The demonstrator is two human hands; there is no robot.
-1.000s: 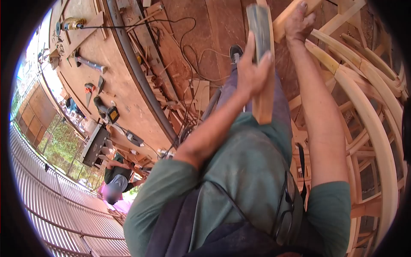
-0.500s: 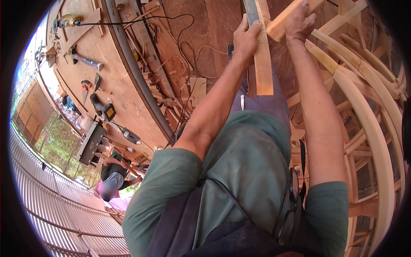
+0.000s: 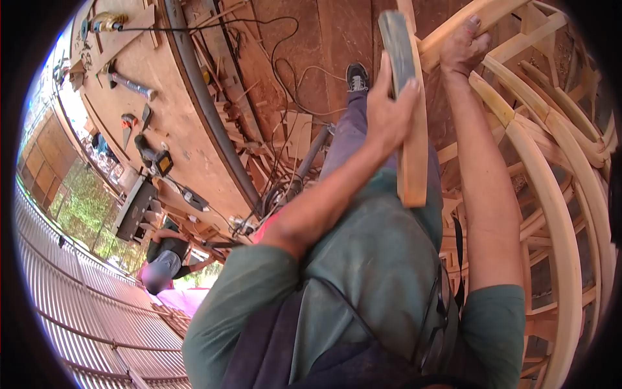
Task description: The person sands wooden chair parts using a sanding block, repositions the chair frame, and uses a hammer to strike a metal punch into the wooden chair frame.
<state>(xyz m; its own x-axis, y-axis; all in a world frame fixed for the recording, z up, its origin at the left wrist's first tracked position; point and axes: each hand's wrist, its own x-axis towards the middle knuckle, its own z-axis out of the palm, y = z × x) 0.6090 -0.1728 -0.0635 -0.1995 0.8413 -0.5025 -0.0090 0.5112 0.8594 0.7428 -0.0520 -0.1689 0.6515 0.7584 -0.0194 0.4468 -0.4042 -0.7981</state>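
My left hand [image 3: 387, 117] is closed around a long wooden bar [image 3: 413, 175] with a dark grey strip [image 3: 396, 45] along its upper part. The bar's lower end lies over the front of my shirt. Some blur covers the fingers. My right hand [image 3: 461, 53] grips a pale wooden rail [image 3: 483, 19] at the upper right. The rail meets a narrow wooden piece [image 3: 406, 8] behind the bar. Whether the bar touches that piece, I cannot tell.
Curved wooden frames [image 3: 551, 188] crowd my right side. On the left, a workbench [image 3: 188, 123] carries a hammer [image 3: 133, 85], a cordless tool [image 3: 154, 157] and a corded tool [image 3: 107, 24]. Cables and wood scraps [image 3: 298, 136] litter the floor. Another person [image 3: 165, 262] is at the lower left.
My left hand and the bar have moved down toward my body, bringing the bar's upper end into view. The right hand and rail have shifted slightly right and down. A shoe now shows.
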